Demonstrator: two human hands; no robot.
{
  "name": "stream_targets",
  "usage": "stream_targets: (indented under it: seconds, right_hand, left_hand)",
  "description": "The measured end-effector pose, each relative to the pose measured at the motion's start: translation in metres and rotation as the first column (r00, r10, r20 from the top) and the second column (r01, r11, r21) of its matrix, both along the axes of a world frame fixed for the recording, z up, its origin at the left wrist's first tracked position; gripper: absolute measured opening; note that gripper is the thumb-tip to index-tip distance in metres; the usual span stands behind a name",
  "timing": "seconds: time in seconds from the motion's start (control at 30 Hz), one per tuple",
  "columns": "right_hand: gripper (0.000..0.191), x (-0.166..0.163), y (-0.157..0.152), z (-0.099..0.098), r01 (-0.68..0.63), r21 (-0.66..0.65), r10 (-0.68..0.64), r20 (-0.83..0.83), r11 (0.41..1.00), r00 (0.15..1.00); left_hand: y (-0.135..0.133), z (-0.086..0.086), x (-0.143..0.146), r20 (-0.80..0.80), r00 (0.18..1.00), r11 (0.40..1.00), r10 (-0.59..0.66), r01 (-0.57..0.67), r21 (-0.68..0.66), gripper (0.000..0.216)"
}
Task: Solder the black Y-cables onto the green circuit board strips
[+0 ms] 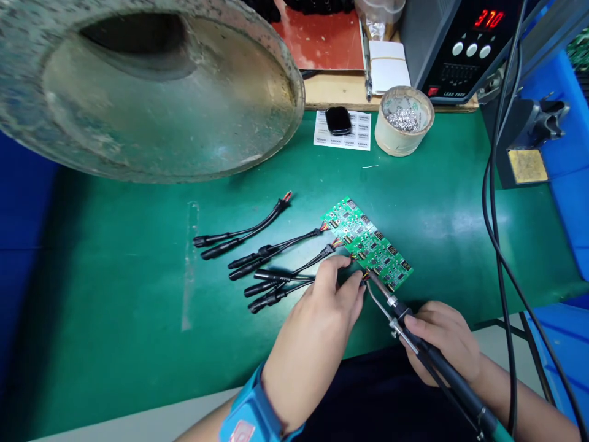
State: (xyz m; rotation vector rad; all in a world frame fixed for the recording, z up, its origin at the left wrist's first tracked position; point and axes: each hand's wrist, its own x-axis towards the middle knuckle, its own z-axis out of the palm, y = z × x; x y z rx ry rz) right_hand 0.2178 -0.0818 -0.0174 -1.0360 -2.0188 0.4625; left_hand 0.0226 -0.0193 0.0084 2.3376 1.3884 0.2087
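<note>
- Left hand [317, 331]: fingers pinched narrow on a wire [365, 276] at the near corner of the circuit board [368, 242].
- Right hand [444, 344]: fingers wrapped round the soldering iron [399, 314], tip at that same corner.
- Board lies flat mid-table [138, 294], set at an angle. Cables [267, 255] fan out left; the farthest one is apart from it.
- Bare table left and beyond the board. Cup [404, 132] well apart, by the far edge.
</note>
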Motion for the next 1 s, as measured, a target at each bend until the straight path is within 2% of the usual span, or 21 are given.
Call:
stream_targets:
  seconds: [0.13,0.3,0.5,0.67,0.73,0.8,0.83,0.9,1.0]
  right_hand:
    - [0.052,-0.001,0.003,0.006,0.032,-0.004,-0.032,-0.013,0.999,0.999]
    - [0.053,0.0,0.006,0.012,0.099,-0.092,-0.108,-0.104,0.991,0.989]
    - [0.054,0.004,-0.002,0.006,0.136,-0.134,-0.151,-0.116,0.982,0.982]
    - [0.043,0.001,-0.003,-0.001,0.256,-0.137,-0.271,-0.111,0.957,0.956]
    - [0.035,0.001,-0.003,-0.004,0.297,-0.147,-0.313,-0.105,0.944,0.944]
    - [0.026,0.004,-0.003,-0.009,0.325,-0.183,-0.347,-0.099,0.928,0.933]
    - [0.023,0.007,-0.003,-0.012,0.33,-0.204,-0.354,-0.099,0.922,0.93]
    - [0.018,0.012,-0.003,-0.018,0.322,-0.225,-0.352,-0.106,0.92,0.93]
    - [0.017,0.014,-0.001,-0.021,0.303,-0.212,-0.335,-0.133,0.929,0.933]
  left_hand:
    - [0.002,0.001,-0.001,-0.027,0.999,1.0,-0.024,0.024,-0.008,0.037]
    - [0.002,0.004,0.0,-0.035,0.999,0.999,-0.04,0.041,0.026,0.038]
    - [-0.001,0.001,0.0,-0.038,0.998,0.997,-0.042,0.044,0.069,0.033]
    - [0.001,-0.004,-0.009,0.078,0.997,0.995,0.008,-0.016,0.1,0.026]
    - [0.011,-0.004,-0.018,0.167,0.986,0.986,0.026,-0.052,0.156,0.024]
    - [0.029,-0.004,-0.031,0.243,0.967,0.962,0.08,-0.139,0.236,0.024]
    - [0.041,-0.004,-0.039,0.256,0.958,0.941,0.13,-0.201,0.274,0.025]
    - [0.066,-0.007,-0.055,0.181,0.939,0.875,0.292,-0.338,0.347,0.028]
    - [0.097,-0.016,-0.074,0.129,0.952,0.895,0.277,-0.304,0.325,0.021]
